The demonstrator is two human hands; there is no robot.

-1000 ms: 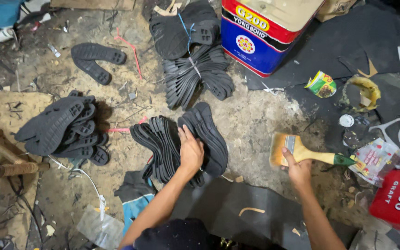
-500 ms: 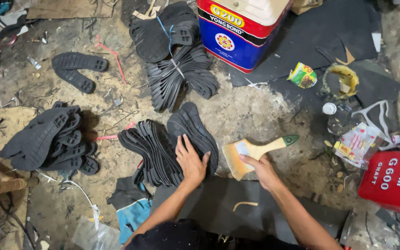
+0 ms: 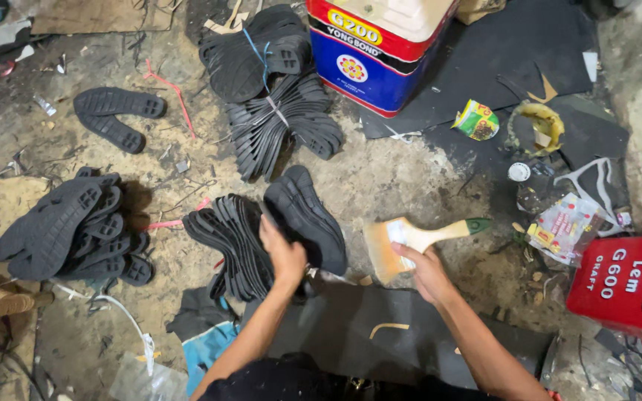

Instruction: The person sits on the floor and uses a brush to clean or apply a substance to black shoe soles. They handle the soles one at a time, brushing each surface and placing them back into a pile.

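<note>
Low in the middle of the frame, the left hand (image 3: 285, 256) lies with its fingers curled over the near end of a black shoe sole (image 3: 307, 217), which sits at the right edge of a fanned row of soles (image 3: 228, 241); whether it pinches that sole or only presses on it I cannot tell. Just right of centre, the right hand (image 3: 423, 269) is wrapped around the wooden handle of a wide paintbrush (image 3: 410, 241), fingers closed on it near the ferrule, the pale bristles pointing left and the green handle tip pointing right.

Between the sole and the bristles lies a narrow strip of bare, dusty floor. A dark rubber sheet (image 3: 380, 330) spreads along the bottom edge, under both forearms. A tied bundle of soles (image 3: 276, 119) fills the upper middle, with a blue and red square tin (image 3: 380, 52) touching the top edge beside it. At the left, a second heap of soles (image 3: 68, 226) sits well apart from the hands. A red tin (image 3: 629, 286) stands at the right edge, with litter and a small crumpled can (image 3: 477, 119) above it.
</note>
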